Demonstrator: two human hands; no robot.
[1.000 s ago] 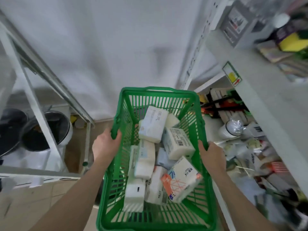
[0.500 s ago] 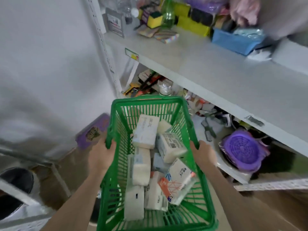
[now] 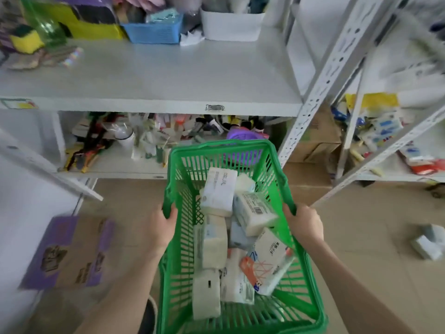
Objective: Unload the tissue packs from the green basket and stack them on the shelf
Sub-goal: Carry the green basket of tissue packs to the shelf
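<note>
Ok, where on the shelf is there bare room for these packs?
The upper shelf board is bare across its front and middle, bordered behind by the blue basket and white bin. Its far-left corner and the lower shelf are crowded.

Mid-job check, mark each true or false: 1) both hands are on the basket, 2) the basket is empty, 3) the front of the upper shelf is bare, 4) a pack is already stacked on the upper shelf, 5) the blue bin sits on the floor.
1) Both hands grip the basket. True: the left hand and right hand each hold a side rim of the basket.
2) The basket is empty. False: the tissue packs are piled inside.
3) The front of the upper shelf is bare. True.
4) A pack is stacked on the upper shelf. False: none shows there.
5) The blue bin sits on the floor. False: it stands at the back of the upper shelf.
</note>
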